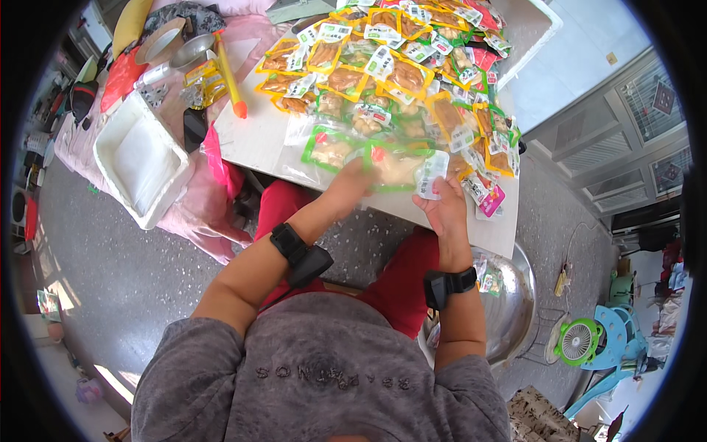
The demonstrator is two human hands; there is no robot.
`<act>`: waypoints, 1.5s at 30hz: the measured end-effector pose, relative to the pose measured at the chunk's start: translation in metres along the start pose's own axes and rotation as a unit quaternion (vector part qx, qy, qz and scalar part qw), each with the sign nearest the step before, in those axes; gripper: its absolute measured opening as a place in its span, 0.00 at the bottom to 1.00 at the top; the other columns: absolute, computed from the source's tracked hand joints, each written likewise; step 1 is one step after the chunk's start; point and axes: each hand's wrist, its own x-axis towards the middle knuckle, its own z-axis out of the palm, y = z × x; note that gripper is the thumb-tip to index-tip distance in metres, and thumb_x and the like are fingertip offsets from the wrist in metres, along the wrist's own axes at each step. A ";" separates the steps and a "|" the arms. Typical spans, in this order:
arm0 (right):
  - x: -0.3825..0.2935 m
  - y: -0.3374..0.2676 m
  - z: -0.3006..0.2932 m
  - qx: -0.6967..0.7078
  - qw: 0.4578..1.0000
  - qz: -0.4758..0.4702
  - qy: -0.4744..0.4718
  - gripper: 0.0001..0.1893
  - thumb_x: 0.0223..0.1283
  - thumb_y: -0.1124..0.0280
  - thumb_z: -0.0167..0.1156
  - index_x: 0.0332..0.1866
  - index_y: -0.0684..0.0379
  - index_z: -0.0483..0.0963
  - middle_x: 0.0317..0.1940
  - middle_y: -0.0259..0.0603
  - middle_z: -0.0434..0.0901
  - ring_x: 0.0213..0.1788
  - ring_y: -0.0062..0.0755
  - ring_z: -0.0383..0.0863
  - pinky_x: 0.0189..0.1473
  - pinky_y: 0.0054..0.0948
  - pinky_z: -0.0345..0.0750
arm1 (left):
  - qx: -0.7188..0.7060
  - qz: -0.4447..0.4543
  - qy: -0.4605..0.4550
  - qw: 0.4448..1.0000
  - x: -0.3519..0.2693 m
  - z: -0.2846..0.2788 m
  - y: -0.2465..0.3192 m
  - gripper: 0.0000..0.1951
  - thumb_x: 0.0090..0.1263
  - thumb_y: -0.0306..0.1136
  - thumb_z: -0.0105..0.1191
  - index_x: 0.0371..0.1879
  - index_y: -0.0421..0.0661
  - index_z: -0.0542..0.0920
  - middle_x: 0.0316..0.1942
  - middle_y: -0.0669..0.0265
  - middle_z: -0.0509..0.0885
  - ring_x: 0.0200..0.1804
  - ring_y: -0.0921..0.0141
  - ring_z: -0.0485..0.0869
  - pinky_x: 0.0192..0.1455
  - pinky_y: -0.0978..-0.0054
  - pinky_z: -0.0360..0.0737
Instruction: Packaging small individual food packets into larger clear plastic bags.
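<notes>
A clear, green-edged plastic food packet [395, 166] with pale contents is held over the near edge of the table. My right hand [448, 201] pinches its white printed end between thumb and fingers. My left hand [353, 185] is blurred at the packet's left edge; whether its fingers grip the film cannot be told. Just left of it, another green-edged packet [327, 150] lies flat on the table [248, 138]. Beyond both hands spreads a heap of yellow-edged packets [345, 82] with brown contents, mixed with green-edged ones.
A white foam box [141, 160] rests on pink cloth at left, near a yellow tube with an orange tip [229, 77] and a metal bowl [192, 52]. Another foam box [533, 38] stands at far right. Below the table's right corner is a metal basin [511, 309] containing packets.
</notes>
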 end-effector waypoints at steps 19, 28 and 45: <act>-0.015 0.020 -0.027 0.005 0.994 -0.076 0.084 0.08 0.53 0.74 0.42 0.38 0.62 0.64 0.33 0.41 0.72 0.31 0.30 0.74 0.27 0.28 0.75 | 0.612 0.102 0.016 0.784 -0.005 -0.003 -0.002 0.22 0.49 0.36 0.47 0.43 0.38 0.65 0.34 0.53 0.69 0.38 0.57 0.70 0.40 0.67 0.69; -0.025 0.007 -0.029 -0.119 0.982 0.004 -0.148 0.11 0.51 0.78 0.44 0.42 0.65 0.63 0.34 0.38 0.71 0.34 0.21 0.71 0.35 0.17 0.69 | 0.200 0.002 -0.205 0.958 -0.018 0.027 0.007 0.18 0.53 0.32 0.49 0.43 0.41 0.66 0.34 0.64 0.72 0.38 0.73 0.71 0.38 0.75 0.69; -0.043 0.042 -0.040 -0.057 0.985 -0.079 0.146 0.08 0.49 0.77 0.48 0.36 0.59 0.64 0.28 0.33 0.70 0.22 0.17 0.69 0.18 0.14 0.66 | 0.590 0.205 0.063 0.778 -0.015 0.013 0.003 0.18 0.49 0.37 0.49 0.38 0.41 0.68 0.32 0.57 0.70 0.36 0.62 0.72 0.37 0.69 0.70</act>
